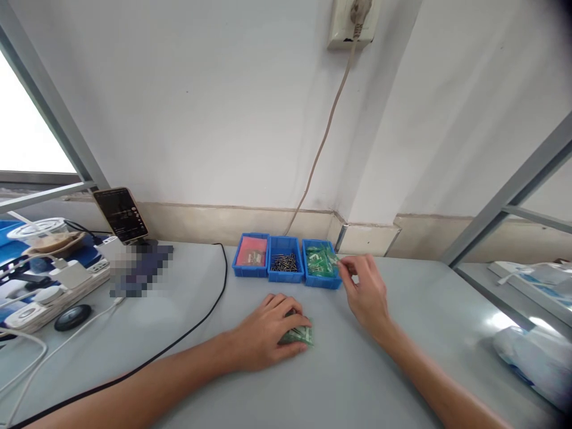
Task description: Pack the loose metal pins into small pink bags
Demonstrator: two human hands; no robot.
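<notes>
My left hand rests on the grey table with its fingers closed over a small green-printed clear plastic packet. Part of that packet is hidden under the fingers. At the right blue bin, my right hand pinches the edge of another such packet between thumb and forefinger. Several green-printed packets lie inside this bin. The middle blue bin holds a pile of loose metal screws. In the left blue bin are a pink sheet or packet and small light-coloured pieces.
A black cable crosses the table at left, passing by my left forearm. Farther left are a propped phone, a power strip, a dark round object and a lidded cup. A plastic-wrapped bundle lies at right.
</notes>
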